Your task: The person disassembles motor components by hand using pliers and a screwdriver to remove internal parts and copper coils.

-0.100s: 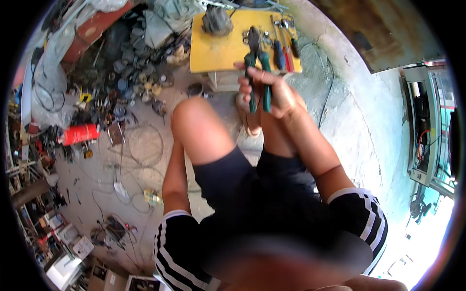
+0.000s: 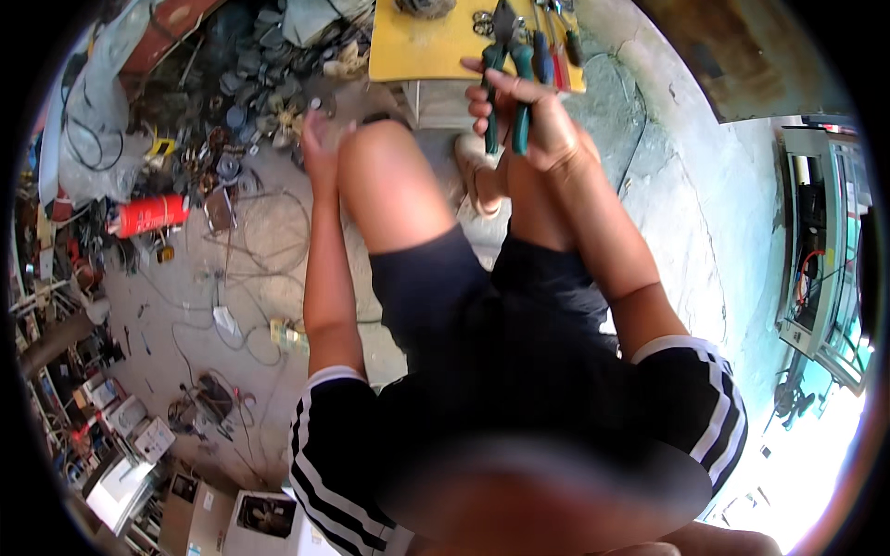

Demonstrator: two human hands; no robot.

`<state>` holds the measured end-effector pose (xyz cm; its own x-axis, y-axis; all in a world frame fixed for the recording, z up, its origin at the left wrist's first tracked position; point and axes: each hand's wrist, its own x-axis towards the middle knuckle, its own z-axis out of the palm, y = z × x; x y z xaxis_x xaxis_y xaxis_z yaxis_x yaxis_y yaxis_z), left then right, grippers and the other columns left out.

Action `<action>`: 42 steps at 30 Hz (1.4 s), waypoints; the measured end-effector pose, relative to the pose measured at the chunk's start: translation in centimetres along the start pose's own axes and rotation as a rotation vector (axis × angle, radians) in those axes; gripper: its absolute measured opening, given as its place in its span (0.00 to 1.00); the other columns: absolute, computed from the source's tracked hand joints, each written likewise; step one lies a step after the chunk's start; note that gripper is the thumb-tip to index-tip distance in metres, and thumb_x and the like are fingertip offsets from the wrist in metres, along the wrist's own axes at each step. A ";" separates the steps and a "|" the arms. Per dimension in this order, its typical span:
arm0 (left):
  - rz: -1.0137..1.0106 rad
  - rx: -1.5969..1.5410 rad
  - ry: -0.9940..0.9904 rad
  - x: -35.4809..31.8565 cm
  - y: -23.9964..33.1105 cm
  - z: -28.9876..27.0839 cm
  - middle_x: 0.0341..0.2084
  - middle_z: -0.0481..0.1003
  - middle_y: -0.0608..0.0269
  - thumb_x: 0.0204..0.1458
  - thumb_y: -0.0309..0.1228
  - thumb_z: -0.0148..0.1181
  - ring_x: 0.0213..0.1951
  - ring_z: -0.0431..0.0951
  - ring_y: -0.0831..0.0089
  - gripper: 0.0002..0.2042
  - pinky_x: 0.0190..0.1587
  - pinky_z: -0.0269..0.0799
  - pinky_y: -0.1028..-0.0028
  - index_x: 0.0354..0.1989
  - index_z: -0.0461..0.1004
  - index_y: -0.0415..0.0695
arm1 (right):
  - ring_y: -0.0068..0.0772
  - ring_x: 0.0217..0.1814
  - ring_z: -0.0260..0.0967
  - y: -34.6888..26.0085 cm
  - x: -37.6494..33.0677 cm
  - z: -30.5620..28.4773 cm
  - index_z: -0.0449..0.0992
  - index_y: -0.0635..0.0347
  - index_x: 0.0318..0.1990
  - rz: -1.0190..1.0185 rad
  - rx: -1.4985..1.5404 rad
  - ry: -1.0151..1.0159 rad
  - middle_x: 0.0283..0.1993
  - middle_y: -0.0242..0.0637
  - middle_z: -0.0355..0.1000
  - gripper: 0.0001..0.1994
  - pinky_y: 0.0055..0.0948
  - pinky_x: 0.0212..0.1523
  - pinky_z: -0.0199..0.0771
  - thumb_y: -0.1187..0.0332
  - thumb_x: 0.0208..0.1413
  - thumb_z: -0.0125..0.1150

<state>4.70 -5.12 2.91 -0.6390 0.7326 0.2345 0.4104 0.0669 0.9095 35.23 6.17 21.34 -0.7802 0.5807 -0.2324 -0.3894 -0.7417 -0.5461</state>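
One spread-fingered, seemingly empty left hand [image 2: 322, 153] has emerged beside the bare knee [image 2: 375, 153] — only the right hand [image 2: 545, 119] grips green-handled, dark-metal pliers [image 2: 522, 61].

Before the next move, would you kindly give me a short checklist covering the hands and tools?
1. Pliers held: ok, in the right hand.
2. Left hand off the pliers: ok, near the left knee.
3. Pliers' jaws fully closed: cannot tell.
4. Blue-handled screwdriver on the yellow table: ok.
5. Grey object wholly in view: not ok, cut off by the upper edge.
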 end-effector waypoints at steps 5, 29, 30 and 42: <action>0.020 0.070 -0.072 1.5 3.1 -1.5 0.52 0.73 0.50 0.47 0.38 0.71 0.53 0.73 0.64 0.36 0.56 0.68 0.66 0.63 0.61 0.39 | 0.24 0.37 0.58 -0.9 -1.7 1.1 0.59 0.58 0.66 -0.101 -0.263 -0.076 0.36 0.30 0.59 0.26 0.25 0.38 0.63 0.66 0.61 0.52; 0.032 -1.195 0.076 4.6 15.8 -7.4 0.69 0.52 0.51 0.55 0.63 0.48 0.65 0.60 0.53 0.45 0.67 0.53 0.46 0.73 0.36 0.55 | 0.23 0.36 0.60 -4.9 -6.4 -4.0 0.60 0.51 0.66 -0.147 -0.309 0.006 0.35 0.29 0.62 0.28 0.25 0.38 0.66 0.67 0.58 0.57; 0.118 -1.232 0.110 5.1 17.8 -8.3 0.65 0.60 0.52 0.55 0.60 0.51 0.65 0.62 0.53 0.42 0.67 0.53 0.46 0.72 0.42 0.55 | 0.23 0.35 0.61 -4.8 -6.3 -4.4 0.61 0.52 0.66 -0.144 -0.314 0.002 0.35 0.29 0.62 0.28 0.25 0.38 0.67 0.67 0.58 0.58; -0.580 0.191 0.216 -0.6 -7.9 -3.5 0.61 0.63 0.55 0.55 0.46 0.58 0.62 0.63 0.64 0.36 0.66 0.49 0.61 0.67 0.51 0.40 | 0.22 0.34 0.60 -6.1 -5.5 -4.5 0.60 0.54 0.66 -0.199 -0.342 -0.018 0.34 0.28 0.61 0.29 0.24 0.35 0.66 0.65 0.58 0.59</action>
<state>-0.42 -8.51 -3.18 -0.8999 0.3902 -0.1947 0.0550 0.5444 0.8370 44.15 9.00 22.31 -0.7158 0.6935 -0.0825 -0.3505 -0.4589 -0.8164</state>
